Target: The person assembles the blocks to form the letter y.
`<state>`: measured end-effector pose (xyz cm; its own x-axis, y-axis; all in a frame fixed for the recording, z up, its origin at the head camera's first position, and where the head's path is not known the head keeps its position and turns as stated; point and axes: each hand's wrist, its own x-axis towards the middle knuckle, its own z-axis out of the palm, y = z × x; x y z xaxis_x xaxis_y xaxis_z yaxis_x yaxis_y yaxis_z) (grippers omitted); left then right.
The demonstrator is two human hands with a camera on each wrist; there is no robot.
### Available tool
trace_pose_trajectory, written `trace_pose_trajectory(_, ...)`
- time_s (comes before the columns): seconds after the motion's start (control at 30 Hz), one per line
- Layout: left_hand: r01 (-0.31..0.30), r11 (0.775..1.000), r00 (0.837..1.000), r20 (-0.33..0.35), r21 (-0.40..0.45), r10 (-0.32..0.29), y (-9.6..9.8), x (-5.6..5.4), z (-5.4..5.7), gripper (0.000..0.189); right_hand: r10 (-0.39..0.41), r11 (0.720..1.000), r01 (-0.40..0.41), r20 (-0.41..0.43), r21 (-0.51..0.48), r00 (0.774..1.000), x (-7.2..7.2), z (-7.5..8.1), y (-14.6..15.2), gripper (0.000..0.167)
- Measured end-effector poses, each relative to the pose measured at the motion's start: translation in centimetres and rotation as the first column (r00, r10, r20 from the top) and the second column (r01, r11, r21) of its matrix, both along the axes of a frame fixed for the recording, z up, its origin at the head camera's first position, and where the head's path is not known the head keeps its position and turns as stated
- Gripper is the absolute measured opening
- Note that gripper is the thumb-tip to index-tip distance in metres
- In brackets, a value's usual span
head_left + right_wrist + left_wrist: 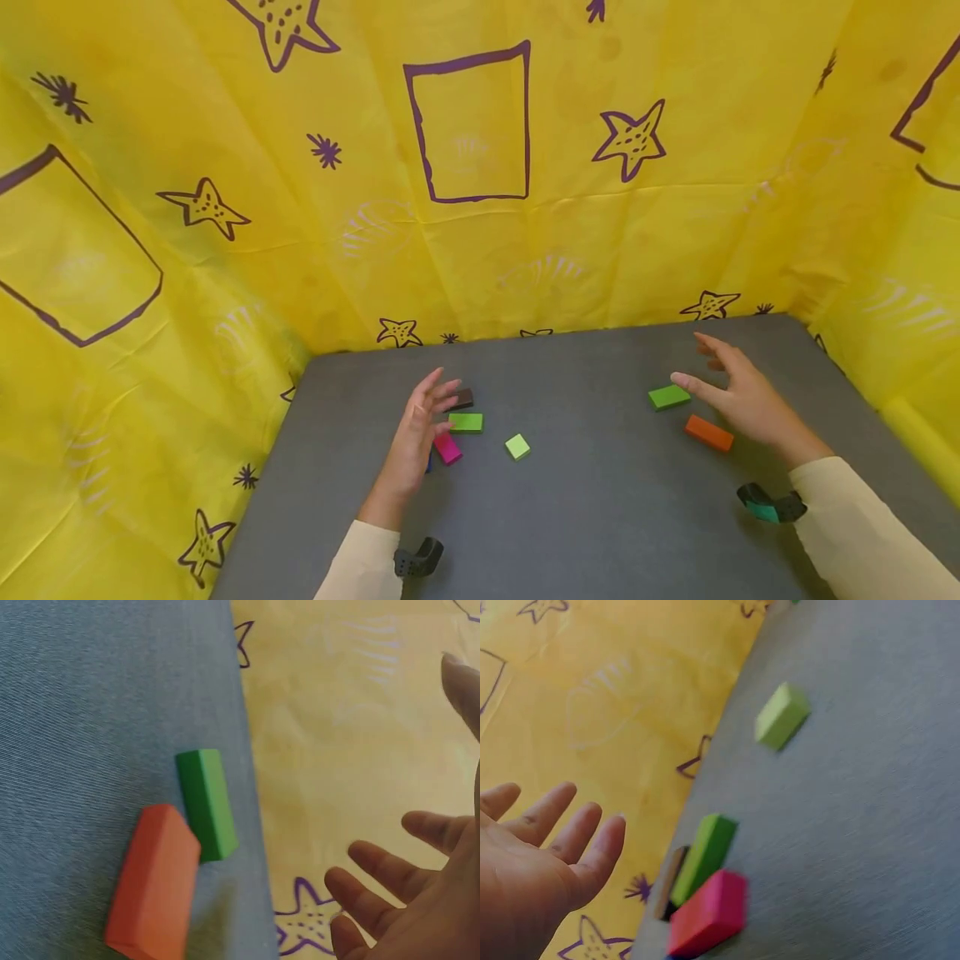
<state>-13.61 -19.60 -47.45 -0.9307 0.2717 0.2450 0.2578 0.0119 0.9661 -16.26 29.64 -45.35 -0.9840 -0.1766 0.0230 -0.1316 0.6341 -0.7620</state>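
My left hand (412, 437) hovers over the left part of the table, fingers loosely spread and holding nothing. Beside and partly behind it lie a dark brown block (462, 399), a bright green block (467, 423), a magenta block (447, 448) and a sliver of a blue block (429, 463), mostly hidden by the hand. A small pale green block (517, 447) sits apart, to their right. On the right side, my right hand (750, 404) is raised with its thumb and fingers apart, nothing in its grasp. Near it are a green block (206, 806) and an orange-red block (154, 885).
The grey table (585, 500) meets a yellow cloth (480, 267) with purple starfish drawings along its back and both sides. Dark bands (771, 504) sit at both wrists, over pale sleeves (862, 517).
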Motion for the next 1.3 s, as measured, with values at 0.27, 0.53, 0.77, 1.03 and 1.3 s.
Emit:
trace_pose_trajectory(0.27, -0.007, 0.998, 0.998, 0.057, -0.055, 0.011, 3.1, 1.5, -2.4, 0.069, -0.034, 0.999, 0.034, 0.008, -0.024, 0.999, 0.0, -2.1, -0.4, 0.099)
trace_pose_trajectory(0.53, -0.076, 0.991, 0.983, 0.158, -0.113, 0.094, 6.6, 2.3, -4.6, 0.062, -0.073, 0.997, 0.073, 0.014, 0.004, 0.997, -0.8, -4.9, -0.8, 0.1)
trace_pose_trajectory(0.77, -0.175, 0.936, 0.97, 0.11, -0.304, 0.217, 7.8, 2.5, -6.8, 0.07, -0.108, 0.994, 0.109, 0.016, -0.011, 0.994, -0.7, -7.1, -1.5, 0.102)
trace_pose_trajectory(1.03, -0.28, 0.862, 0.959, -0.084, -0.423, 0.27, 7.5, 2.5, -7.8, 0.053, -0.221, 0.974, 0.226, -0.13, 0.031, 0.967, -0.2, -9.1, -2.8, 0.093)
trace_pose_trajectory(1.3, -0.321, 0.836, 0.947, -0.17, -0.445, 0.273, 7.7, 2.3, -8.2, 0.043, -0.283, 0.937, 0.328, -0.291, 0.119, 0.914, 0.2, -10.1, -3.3, 0.063)
